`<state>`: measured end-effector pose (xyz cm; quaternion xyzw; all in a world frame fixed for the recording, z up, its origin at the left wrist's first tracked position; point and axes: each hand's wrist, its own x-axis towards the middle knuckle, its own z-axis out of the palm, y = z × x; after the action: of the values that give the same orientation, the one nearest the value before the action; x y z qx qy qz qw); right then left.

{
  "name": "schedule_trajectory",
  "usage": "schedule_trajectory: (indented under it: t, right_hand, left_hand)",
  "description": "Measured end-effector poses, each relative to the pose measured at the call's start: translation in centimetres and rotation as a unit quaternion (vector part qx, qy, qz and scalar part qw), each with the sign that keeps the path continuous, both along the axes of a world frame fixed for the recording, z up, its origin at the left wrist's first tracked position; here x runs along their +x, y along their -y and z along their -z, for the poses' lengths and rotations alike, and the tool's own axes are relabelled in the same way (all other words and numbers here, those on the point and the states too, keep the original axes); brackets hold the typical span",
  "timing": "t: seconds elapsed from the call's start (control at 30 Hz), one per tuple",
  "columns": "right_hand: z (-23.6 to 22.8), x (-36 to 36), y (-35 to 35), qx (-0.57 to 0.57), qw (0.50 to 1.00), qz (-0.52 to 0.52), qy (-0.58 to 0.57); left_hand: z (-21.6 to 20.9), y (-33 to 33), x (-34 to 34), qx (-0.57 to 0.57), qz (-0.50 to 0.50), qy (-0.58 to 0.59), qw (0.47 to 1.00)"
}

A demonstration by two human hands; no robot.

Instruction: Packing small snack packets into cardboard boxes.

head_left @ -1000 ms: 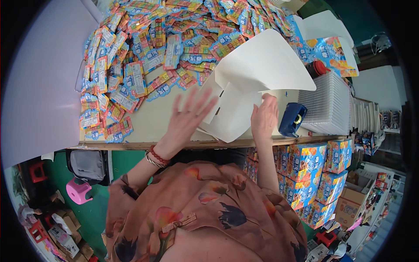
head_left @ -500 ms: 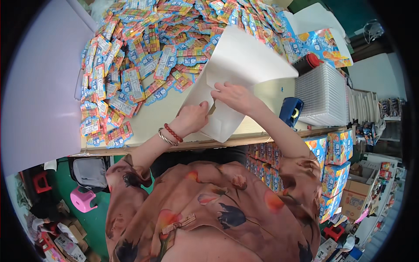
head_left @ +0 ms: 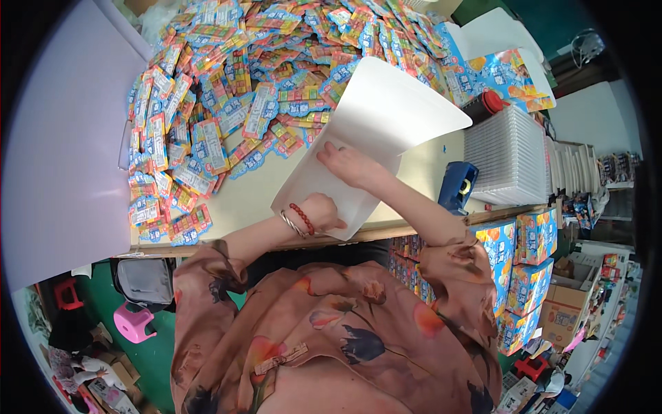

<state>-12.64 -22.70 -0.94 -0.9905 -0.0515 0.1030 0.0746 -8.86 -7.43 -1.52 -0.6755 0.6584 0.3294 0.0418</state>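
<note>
A white cardboard box [head_left: 296, 185], with its tall lid panel [head_left: 393, 103] raised, stands at the table's near edge in front of me. My left hand [head_left: 319, 210] is inside its near end, one digit stretched along the bottom toward the near corner. The other left fingers are partly hidden. My right hand [head_left: 348, 167] reaches in farther back, fingers stretched against the inner surface by the far left side. Nothing shows held in either hand. A red bead bracelet and a metal bangle circle my left wrist.
A large heap of colourful candy packs [head_left: 262, 110] covers the table's left and back. On the right are a blue tape dispenser [head_left: 458, 185], a stack of clear plastic trays [head_left: 507, 155] and a red-lidded dark bottle [head_left: 491, 102]. Printed boxes [head_left: 527, 283] are piled below the table's right side.
The flap between my hands has been pushed down into the box. My left hand moved nearer and slightly right; my right hand moved left and nearer, fingers now inside.
</note>
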Motion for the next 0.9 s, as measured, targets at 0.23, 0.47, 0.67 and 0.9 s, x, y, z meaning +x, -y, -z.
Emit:
schedule_trajectory:
  t: [0.23,0.47,0.67,0.9]
  right_hand:
    - [-5.6,-9.1,-2.5,-0.011,0.917,0.286,0.277]
    - [-4.3,-14.6,-1.1,0.185,0.789,0.537,0.235]
    - [-3.8,-16.8,1.8,0.079,0.748,0.602,0.267]
    - [-2.9,-17.5,4.9,0.025,0.743,0.623,0.243]
  left_hand:
    - [0.9,0.1,-2.5,-0.130,-0.036,-0.034,0.990]
    - [-0.4,6.5,-8.1,-0.147,-0.095,-0.056,0.983]
    - [-8.3,6.2,-8.1,-0.339,0.008,-0.067,0.939]
    - [-9.3,5.4,1.5,-0.430,-0.197,-0.277,0.836]
